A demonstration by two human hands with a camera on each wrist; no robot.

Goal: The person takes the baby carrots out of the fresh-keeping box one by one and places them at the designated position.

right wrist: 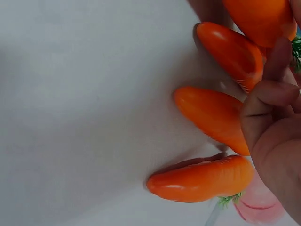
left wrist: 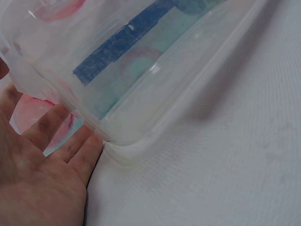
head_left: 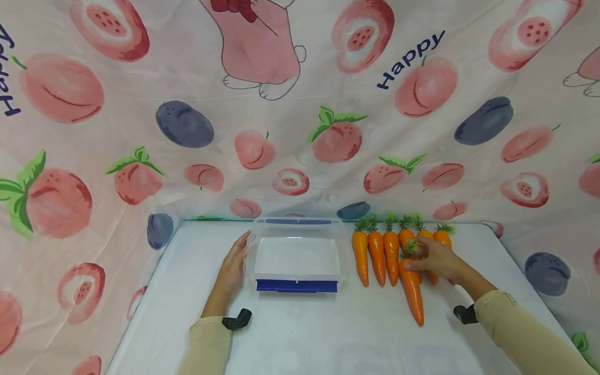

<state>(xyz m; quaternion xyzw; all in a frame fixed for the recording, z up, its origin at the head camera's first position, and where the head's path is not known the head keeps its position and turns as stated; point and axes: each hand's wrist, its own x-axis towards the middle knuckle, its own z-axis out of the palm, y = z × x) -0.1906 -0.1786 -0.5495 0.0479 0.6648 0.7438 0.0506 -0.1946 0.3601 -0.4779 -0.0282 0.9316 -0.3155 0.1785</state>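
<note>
A clear plastic box (head_left: pixel 300 277) with a blue strip (head_left: pixel 297 286) along its front stands near the back of the table. My left hand (head_left: pixel 233 264) rests against its left wall, fingers fairly straight; the left wrist view shows the fingertips at the box's corner. To the right, my right hand (head_left: pixel 440 259) pinches an orange carrot (head_left: pixel 412 297) near its leafy top, tip pointing toward me. Behind it runs a row of several carrots (head_left: pixel 360 258), green tops at the back. In the right wrist view the pinched carrot (right wrist: pixel 258 19) shows at the upper right; the hand partly hides others.
The white table (head_left: pixel 300 333) ends at a fabric backdrop (head_left: pixel 290 114) printed with peaches, which also hangs along both sides. The carrot row lies just right of the box. Black wrist straps (head_left: pixel 237 319) sit over both sleeves.
</note>
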